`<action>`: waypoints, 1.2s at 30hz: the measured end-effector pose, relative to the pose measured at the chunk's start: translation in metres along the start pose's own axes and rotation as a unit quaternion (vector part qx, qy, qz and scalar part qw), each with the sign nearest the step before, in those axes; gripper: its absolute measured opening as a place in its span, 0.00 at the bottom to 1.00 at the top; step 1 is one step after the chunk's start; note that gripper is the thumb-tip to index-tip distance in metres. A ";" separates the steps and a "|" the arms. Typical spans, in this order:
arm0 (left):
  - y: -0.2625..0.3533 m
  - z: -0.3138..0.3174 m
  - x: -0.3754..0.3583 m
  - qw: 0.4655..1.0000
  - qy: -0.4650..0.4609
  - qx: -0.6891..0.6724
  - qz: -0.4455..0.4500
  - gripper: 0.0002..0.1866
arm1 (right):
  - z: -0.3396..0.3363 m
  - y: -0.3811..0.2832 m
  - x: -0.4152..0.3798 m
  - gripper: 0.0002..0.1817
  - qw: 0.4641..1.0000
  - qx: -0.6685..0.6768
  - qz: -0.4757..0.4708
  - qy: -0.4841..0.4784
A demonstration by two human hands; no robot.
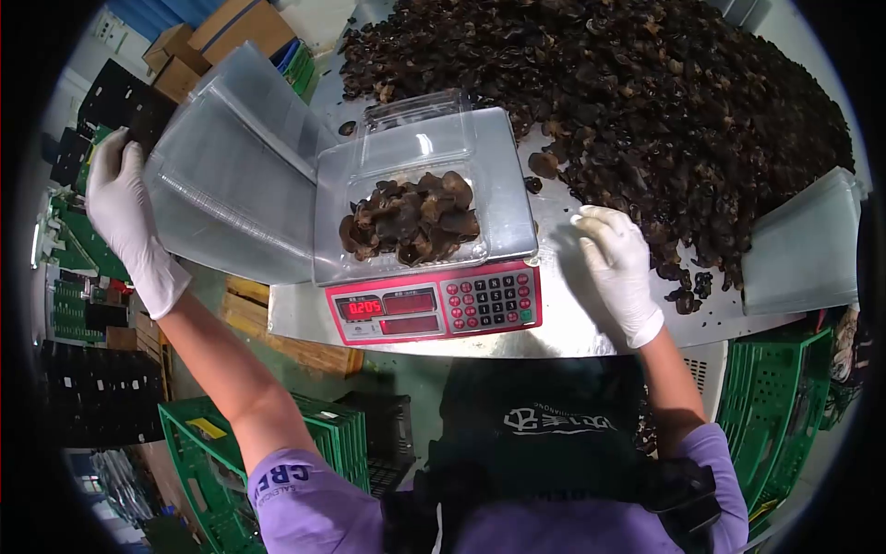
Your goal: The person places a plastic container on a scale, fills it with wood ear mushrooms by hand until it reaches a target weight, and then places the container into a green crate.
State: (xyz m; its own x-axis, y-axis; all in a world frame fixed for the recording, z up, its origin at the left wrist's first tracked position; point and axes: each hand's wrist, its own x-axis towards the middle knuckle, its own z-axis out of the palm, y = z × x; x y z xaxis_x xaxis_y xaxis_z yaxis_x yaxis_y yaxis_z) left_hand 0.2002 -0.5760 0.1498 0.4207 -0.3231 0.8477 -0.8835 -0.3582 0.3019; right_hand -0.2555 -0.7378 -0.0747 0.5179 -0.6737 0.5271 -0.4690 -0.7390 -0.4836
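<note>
A clear plastic box [413,222] with its lid raised lies on the steel plate of a red scale [434,305]; dark brown mushroom pieces [406,220] fill its base. The scale's red display is lit. My left hand [125,208], in a white glove, is raised at the far left beside a tall stack of clear plastic containers [235,175]; its fingers are bent, and what lies between them is hidden. To the right of the scale, my gloved right hand [618,263] hovers over the steel table with loosely curled fingers apart and nothing in them.
A large heap of dark mushrooms [646,102] covers the back and right of the steel table [572,323]. More clear containers [801,245] stand at the right edge. Green crates [775,397] are below right and below left. Cardboard boxes [240,37] sit at the back left.
</note>
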 end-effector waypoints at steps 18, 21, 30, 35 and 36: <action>0.108 0.076 -0.134 0.921 -0.338 -0.157 0.113 0.12 | 0.056 -0.084 0.046 0.25 0.977 -0.021 -0.198 -0.074; 0.088 0.085 -0.136 0.921 -0.338 -0.190 0.029 0.14 | 0.036 -0.084 0.039 0.25 0.980 -0.017 -0.190 -0.049; 0.039 0.100 -0.160 0.834 -0.304 -0.359 -0.290 0.41 | 0.007 -0.063 0.008 0.30 0.901 0.348 0.219 -0.138; 0.005 0.131 -0.162 0.676 -0.324 -0.479 -0.456 0.22 | 0.009 -0.073 0.022 0.34 0.717 0.544 0.325 -0.289; 0.003 0.135 -0.162 0.625 -0.344 -0.513 -0.477 0.16 | 0.013 -0.076 0.024 0.34 0.720 0.543 0.327 -0.284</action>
State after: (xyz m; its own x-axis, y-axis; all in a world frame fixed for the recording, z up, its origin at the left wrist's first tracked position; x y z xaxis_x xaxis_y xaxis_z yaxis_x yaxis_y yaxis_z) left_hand 0.1575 -0.6425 -0.0455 0.5343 -0.8178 -0.2138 0.3181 -0.0398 0.9472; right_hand -0.1983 -0.6976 -0.0340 0.7944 -0.5377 -0.2824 -0.0704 0.3803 -0.9222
